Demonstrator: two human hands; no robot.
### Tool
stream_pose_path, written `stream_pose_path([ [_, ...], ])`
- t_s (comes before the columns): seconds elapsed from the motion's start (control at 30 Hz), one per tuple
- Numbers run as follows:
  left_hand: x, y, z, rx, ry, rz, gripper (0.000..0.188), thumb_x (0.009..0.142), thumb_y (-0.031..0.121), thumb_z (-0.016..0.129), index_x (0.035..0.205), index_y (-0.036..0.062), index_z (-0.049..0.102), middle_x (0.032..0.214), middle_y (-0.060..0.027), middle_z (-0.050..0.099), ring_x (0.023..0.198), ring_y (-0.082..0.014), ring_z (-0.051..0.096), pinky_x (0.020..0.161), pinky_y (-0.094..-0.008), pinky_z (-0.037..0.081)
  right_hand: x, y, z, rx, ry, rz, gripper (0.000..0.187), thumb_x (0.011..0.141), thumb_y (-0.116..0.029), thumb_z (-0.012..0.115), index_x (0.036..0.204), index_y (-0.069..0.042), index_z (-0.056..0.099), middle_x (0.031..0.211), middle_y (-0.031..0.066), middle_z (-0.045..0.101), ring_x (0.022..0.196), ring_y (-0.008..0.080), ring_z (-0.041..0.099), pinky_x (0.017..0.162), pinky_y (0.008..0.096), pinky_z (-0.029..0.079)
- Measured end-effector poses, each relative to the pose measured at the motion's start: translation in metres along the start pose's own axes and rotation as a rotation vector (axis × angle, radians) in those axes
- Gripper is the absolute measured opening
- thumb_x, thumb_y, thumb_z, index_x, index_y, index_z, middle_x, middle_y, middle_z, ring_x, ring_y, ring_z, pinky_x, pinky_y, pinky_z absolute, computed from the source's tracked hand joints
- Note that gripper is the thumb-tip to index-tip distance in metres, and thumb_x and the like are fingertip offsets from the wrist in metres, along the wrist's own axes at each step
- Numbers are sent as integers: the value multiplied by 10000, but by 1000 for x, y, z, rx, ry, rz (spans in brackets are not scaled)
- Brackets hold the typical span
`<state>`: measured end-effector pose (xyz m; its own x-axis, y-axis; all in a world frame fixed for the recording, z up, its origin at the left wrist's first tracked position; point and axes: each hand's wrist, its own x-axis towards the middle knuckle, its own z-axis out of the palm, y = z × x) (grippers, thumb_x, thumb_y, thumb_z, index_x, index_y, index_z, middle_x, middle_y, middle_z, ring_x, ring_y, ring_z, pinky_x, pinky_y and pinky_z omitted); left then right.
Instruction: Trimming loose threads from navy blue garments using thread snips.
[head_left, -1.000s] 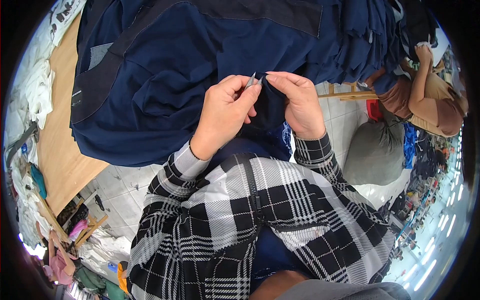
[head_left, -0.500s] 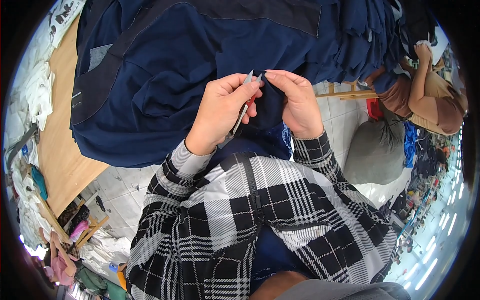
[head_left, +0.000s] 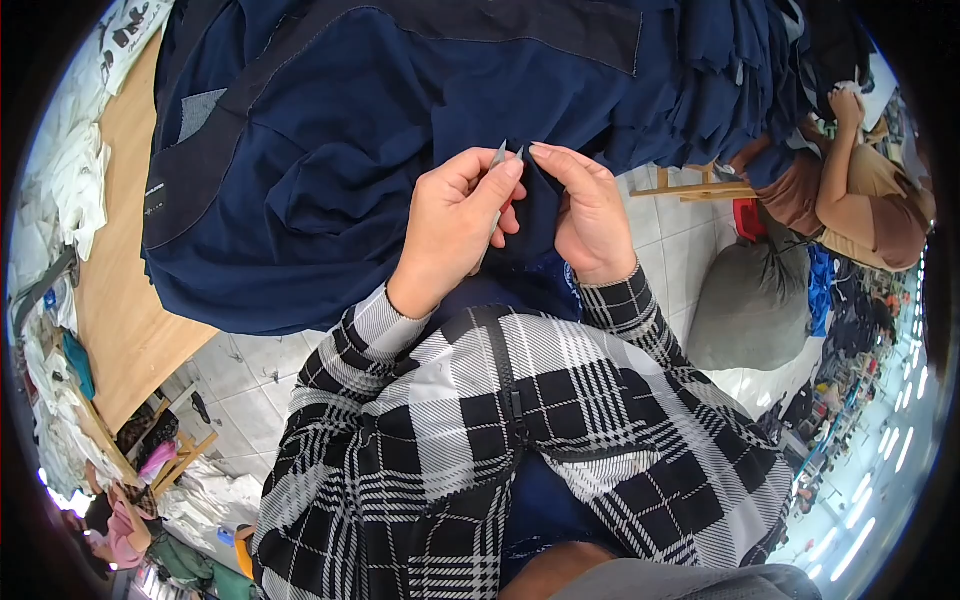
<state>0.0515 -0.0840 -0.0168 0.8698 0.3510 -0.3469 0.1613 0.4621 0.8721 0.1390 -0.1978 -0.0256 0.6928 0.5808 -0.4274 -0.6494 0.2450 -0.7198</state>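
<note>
My left hand (head_left: 447,218) is closed around a pair of thread snips (head_left: 518,161). Their two pointed metal blades stick up past my thumb, slightly apart, and a bit of red shows among the fingers. Just right of the blade tips, my right hand (head_left: 596,218) pinches the edge of a navy garment (head_left: 345,165) between thumb and fingertips. The garment lies spread in loose folds over the table, with a dark stitched band along its far and left sides. Whatever thread lies between the blades is too small to make out.
A wooden tabletop (head_left: 125,230) shows at the left, with white garments (head_left: 85,190) beyond it. Stacked navy pieces (head_left: 730,85) hang at the far right. A large grey sack (head_left: 748,305) stands on the tiled floor, near a seated person (head_left: 845,195). Another person (head_left: 125,530) is at lower left.
The snips have turned in my left hand, so their handles now show less. My right hand has shifted slightly nearer and left, still pinching the fabric.
</note>
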Motion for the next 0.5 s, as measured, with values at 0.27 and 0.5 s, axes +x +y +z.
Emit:
stream_pose_path([
  [0.27, -3, -4, 2, -17, 10, 63, 165, 883, 111, 584, 991, -13, 592, 873, -37, 619, 706, -53, 539, 610, -167, 426, 1, -3, -2, 106, -11, 39, 155, 856, -86, 594, 949, 27, 644, 902, 80, 661, 808, 125, 613, 759, 231, 472],
  [0.5, -1, -11, 4, -104, 25, 160, 177, 831, 31, 634, 959, 37, 512, 940, -52, 604, 722, -70, 539, 621, -182, 427, 1, 2, -3, 119, 18, 2, 152, 843, -69, 608, 953, 29, 641, 893, 80, 662, 803, 128, 617, 755, 231, 475],
])
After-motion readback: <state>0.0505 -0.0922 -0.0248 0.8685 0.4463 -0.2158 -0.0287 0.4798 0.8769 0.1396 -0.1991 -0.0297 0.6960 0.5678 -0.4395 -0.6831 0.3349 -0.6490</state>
